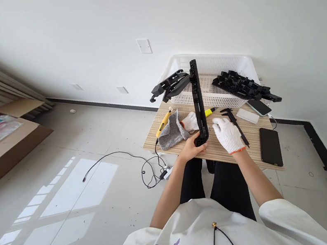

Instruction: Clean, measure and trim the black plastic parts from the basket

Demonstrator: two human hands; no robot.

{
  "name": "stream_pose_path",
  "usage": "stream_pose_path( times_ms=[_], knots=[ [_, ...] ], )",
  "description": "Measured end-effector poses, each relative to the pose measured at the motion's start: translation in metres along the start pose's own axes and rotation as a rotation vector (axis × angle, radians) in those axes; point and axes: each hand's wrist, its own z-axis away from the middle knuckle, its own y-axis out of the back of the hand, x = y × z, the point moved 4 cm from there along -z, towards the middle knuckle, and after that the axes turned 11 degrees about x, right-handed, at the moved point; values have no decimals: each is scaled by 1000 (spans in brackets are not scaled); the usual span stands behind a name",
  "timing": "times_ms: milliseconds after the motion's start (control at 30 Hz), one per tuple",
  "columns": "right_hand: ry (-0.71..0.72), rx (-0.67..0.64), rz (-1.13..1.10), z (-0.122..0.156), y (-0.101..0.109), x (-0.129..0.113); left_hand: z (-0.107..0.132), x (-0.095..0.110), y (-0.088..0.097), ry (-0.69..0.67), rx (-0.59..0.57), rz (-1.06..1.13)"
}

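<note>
My bare left hand (193,146) grips the near end of a long black plastic part (199,99) that stands on end on the small wooden table (249,138). My right hand (227,134) wears a white knit glove and hovers just right of the part's base, its fingers loosely curled with nothing in them. A second white glove (190,121) lies on the table behind the part, beside a grey cloth (171,132).
A white plastic basket (220,67) at the table's back holds black plastic parts (243,85). A yellow rotary tool (163,124), a yellow marker (209,111), a black caliper (234,121), a white block (247,116) and two phones (269,146) lie on the table. A cable (132,161) runs over the floor at left.
</note>
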Motion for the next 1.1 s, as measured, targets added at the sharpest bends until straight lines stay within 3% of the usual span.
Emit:
stream_pose_path(
  times_ms=[167, 267, 433, 600, 1100],
  knots=[
    [17, 200, -261, 23, -5, -7, 0, -2, 0, 4, 4, 5],
    [25, 251, -366, 41, -16, -12, -1, -7, -1, 12, 15, 45],
    [29, 210, -438, 60, -32, -17, -5, -13, 2, -74, 69, 56],
    [47, 166, -455, 60, -38, -16, -8, -17, 5, -149, 144, 19],
    [96, 113, -412, 59, -47, -19, -5, -7, 2, -259, 10, 28]
  ],
)
